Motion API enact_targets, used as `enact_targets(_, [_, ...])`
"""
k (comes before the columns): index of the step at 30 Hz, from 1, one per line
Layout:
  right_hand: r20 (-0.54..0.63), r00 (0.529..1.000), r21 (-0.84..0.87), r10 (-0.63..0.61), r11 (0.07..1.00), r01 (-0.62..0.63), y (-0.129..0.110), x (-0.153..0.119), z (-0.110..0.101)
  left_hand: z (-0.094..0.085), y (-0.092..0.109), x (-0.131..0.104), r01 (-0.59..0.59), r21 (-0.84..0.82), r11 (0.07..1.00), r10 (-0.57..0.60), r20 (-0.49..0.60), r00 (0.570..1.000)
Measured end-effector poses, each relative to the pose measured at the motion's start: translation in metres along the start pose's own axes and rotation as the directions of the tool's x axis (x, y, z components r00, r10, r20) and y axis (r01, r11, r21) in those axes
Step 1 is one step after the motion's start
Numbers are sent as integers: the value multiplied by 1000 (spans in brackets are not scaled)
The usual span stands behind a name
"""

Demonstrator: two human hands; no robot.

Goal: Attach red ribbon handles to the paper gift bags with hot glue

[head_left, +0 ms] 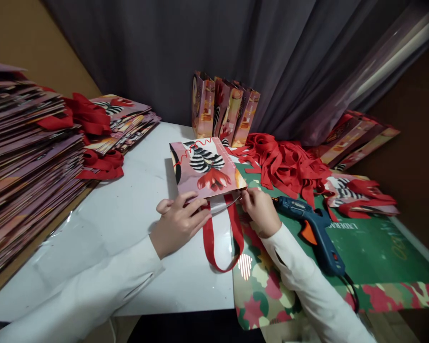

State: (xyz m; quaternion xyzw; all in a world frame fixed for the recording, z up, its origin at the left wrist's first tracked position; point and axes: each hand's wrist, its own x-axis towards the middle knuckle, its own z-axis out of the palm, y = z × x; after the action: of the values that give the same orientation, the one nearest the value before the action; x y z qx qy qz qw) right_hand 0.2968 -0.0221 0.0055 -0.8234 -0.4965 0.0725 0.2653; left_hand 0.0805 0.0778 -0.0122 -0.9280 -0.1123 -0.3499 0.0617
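Observation:
A pink paper gift bag (207,166) with a zebra-striped print and a red flower lies flat on the table, its open mouth towards me. From the mouth a red ribbon handle (210,245) hangs down in a loop. My left hand (180,224) rests at the left of the mouth, its fingers stretched out over the edge and the ribbon's left side. At the right corner of the mouth, my right hand (259,209) is closed, pinching the bag's edge. Its fingertips are partly hidden. A blue glue gun (312,228) with an orange trigger lies just right of that hand.
Tall stacks of flat bags (28,166) fill the left side, with red ribbons (89,116) beside them. Several finished-looking bags (203,107) stand at the back. A heap of red ribbon (282,162) lies on the green mat (372,252). More bags (357,138) stand at right.

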Motion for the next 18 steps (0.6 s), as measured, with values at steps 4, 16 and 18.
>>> enact_targets(4, [-205, 979, 222, 25, 975, 22, 14, -5, -19, -1, -7, 1, 16, -25, 1000, -16, -5, 1000])
enact_targets(16, [-111, 987, 341, -117, 928, 148, 15, -14, 8, -4, -24, -3, 305, 4, 952, -300, -175, 938])
enact_targets(18, [-55, 990, 334, -133, 931, 144, 11, -10, 14, -2, -26, -2, 366, -27, 930, -367, -111, 924])
